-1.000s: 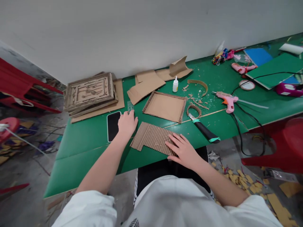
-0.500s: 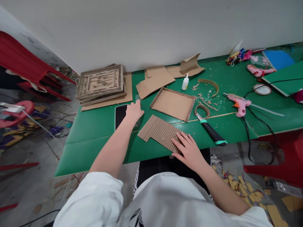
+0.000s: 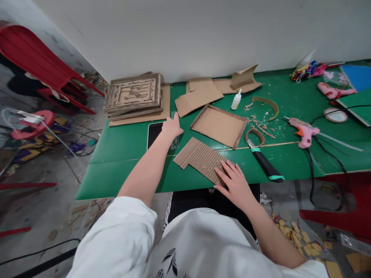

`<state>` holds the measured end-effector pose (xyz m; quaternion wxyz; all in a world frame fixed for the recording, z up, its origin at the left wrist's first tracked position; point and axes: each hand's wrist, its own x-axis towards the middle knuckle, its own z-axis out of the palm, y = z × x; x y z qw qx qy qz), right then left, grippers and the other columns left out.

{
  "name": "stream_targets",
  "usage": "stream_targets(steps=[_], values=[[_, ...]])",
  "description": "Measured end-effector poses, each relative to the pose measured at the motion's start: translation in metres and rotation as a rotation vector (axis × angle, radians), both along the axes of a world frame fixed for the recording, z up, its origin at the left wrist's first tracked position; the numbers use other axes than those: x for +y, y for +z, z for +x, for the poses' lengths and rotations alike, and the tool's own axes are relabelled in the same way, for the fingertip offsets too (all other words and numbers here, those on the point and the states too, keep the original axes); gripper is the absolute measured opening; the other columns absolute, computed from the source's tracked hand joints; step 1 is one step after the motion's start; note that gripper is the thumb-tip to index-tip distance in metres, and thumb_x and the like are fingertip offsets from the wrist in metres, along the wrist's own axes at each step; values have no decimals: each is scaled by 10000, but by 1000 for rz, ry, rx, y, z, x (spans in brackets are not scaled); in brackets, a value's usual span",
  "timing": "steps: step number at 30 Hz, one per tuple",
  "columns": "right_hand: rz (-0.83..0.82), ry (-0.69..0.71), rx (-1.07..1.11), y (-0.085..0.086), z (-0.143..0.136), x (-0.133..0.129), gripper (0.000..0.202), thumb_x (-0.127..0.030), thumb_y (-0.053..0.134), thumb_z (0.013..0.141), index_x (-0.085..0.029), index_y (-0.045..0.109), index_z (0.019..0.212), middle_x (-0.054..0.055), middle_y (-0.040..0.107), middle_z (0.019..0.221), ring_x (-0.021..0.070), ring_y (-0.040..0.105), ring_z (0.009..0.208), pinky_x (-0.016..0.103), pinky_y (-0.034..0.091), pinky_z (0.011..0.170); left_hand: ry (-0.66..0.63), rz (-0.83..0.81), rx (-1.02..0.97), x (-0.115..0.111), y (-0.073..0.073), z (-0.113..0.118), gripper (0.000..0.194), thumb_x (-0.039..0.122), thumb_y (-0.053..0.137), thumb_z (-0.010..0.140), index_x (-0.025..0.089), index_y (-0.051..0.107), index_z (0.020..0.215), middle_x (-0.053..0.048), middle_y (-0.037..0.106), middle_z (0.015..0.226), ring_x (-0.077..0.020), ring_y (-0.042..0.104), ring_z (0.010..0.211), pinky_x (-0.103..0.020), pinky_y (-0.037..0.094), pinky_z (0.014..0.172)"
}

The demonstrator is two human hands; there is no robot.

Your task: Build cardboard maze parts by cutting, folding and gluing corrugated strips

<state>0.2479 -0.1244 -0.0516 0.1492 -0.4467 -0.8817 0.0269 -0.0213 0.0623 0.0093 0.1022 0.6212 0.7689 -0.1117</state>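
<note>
My left hand (image 3: 171, 127) is over a clear ruler (image 3: 175, 144) beside a dark tablet-like object (image 3: 153, 133); what its curled fingers grip is hard to make out. Fingers spread, my right hand (image 3: 232, 180) lies on the right end of a corrugated cardboard piece (image 3: 198, 156). Behind that piece sits a shallow cardboard tray (image 3: 219, 125) with raised corrugated edges. A black-handled knife (image 3: 265, 163) rests to the right, its blade touching a corrugated ring (image 3: 255, 136).
Cardboard panels (image 3: 133, 94) are stacked at the back left. Loose sheets (image 3: 199, 98), a white glue bottle (image 3: 236, 100), a curved strip (image 3: 268, 103) and scraps lie at the back. A pink glue gun (image 3: 305, 133) with a cable is at the right.
The view has shifted, so the table's objects appear farther right. My left hand remains over the ruler and my right hand on the corrugated piece.
</note>
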Motion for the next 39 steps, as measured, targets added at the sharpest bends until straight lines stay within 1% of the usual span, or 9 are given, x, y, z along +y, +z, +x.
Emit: stream_targets(steps=[5, 14, 20, 24, 28, 31, 34, 36, 39], values=[[-7, 1, 1, -2, 0, 0, 512, -462, 516, 877, -172, 554, 1297, 154, 474, 1414, 345, 410, 1325, 559, 388, 1034, -20, -21, 54, 2, -1, 5, 933, 284, 578, 770, 99, 19, 1493, -307, 422, 1331, -380, 543, 1149, -396, 472, 884], [-34, 0, 12, -2, 0, 0, 512, -447, 522, 877, -180, 536, 1314, 154, 459, 1426, 333, 384, 1344, 559, 360, 1057, -53, 41, 54, -6, 4, 2, 820, 98, 445, 779, -9, 20, 1471, -271, 570, 1186, -304, 601, 1055, -355, 488, 847], [-63, 5, 8, 0, 0, 2, 515, -449, 522, 877, -194, 522, 1326, 145, 444, 1440, 323, 366, 1358, 558, 354, 1066, -115, 314, -71, -57, 22, 0, 743, 62, 396, 778, 47, 139, 1474, -182, 636, 1040, -248, 615, 904, -328, 501, 765], [-58, 27, -10, 2, -2, 6, 513, -446, 526, 877, -185, 528, 1318, 149, 448, 1436, 339, 377, 1350, 560, 367, 1057, -356, 622, -198, -99, 30, 8, 663, 67, 340, 831, 143, 201, 1475, -125, 628, 1025, -196, 596, 853, -294, 499, 720], [-63, 92, 0, 4, -6, 14, 508, -436, 539, 874, -182, 528, 1314, 146, 452, 1434, 339, 383, 1346, 577, 362, 1056, -718, 773, -271, -116, 11, 22, 487, 60, 289, 897, 157, 452, 1346, -106, 640, 993, -179, 601, 897, -304, 505, 790], [-38, 131, 103, 6, -4, 18, 475, -434, 561, 865, -168, 569, 1258, 143, 529, 1366, 308, 455, 1299, 556, 377, 1057, -858, 799, -253, -117, -15, 27, 387, 88, 343, 919, 151, 555, 1237, -99, 667, 956, -183, 623, 878, -326, 522, 805], [63, -1, 368, 9, 2, 19, 195, -319, 577, 873, -182, 688, 957, 84, 721, 983, 212, 653, 999, 402, 515, 927, -977, 737, -219, -119, -35, 25, 348, 89, 380, 919, 141, 568, 1207, -114, 680, 1003, -201, 633, 953, -350, 533, 848], [139, -152, 508, 10, 6, 20, 124, -234, 575, 869, -193, 680, 819, 49, 704, 771, 169, 666, 788, 323, 555, 774, -1051, 726, -191, -120, -41, 21, 341, 67, 382, 911, 122, 571, 1190, -124, 680, 1044, -203, 633, 996, -355, 529, 895], [182, -271, 523, 10, 7, 23, 137, -249, 586, 860, -190, 681, 940, 81, 696, 869, 190, 655, 838, 342, 553, 781, -1128, 735, -188, -121, -45, 18, 326, 52, 379, 908, 99, 575, 1165, -130, 682, 1068, -200, 633, 1033, -358, 510, 957]])
